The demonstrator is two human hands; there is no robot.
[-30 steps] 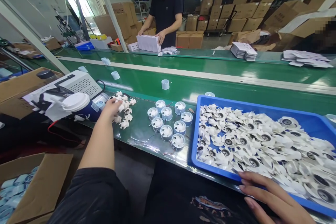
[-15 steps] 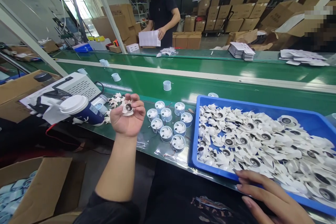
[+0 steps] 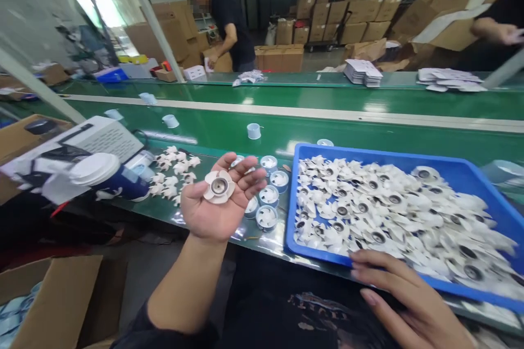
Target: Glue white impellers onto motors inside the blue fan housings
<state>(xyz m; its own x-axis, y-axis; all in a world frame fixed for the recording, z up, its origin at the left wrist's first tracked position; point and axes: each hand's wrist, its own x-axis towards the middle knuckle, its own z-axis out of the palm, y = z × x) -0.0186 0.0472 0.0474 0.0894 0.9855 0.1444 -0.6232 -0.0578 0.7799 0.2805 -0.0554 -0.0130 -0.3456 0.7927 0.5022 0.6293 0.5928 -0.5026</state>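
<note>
My left hand is palm up with a white fan impeller in it. The thumb lies against the impeller's edge and the fingers are half curled; its dark-ringed hub faces up. Behind that hand stand several light-blue round housings with white blades, such as this fan unit, partly hidden by the fingers. My right hand holds nothing and has its fingers apart at the front rim of a blue tray. Many loose impellers are heaped in the tray.
More impellers lie in a cluster on the left, beside a lidded cup and a white machine. Blue housings sit on the green belt. An open carton stands lower left. Across the belt a person stands.
My left hand has moved right and the palm has turned further up, showing the impeller's hub. My right hand stays by the tray. The view has shifted, and the co-worker across has bent to the left.
</note>
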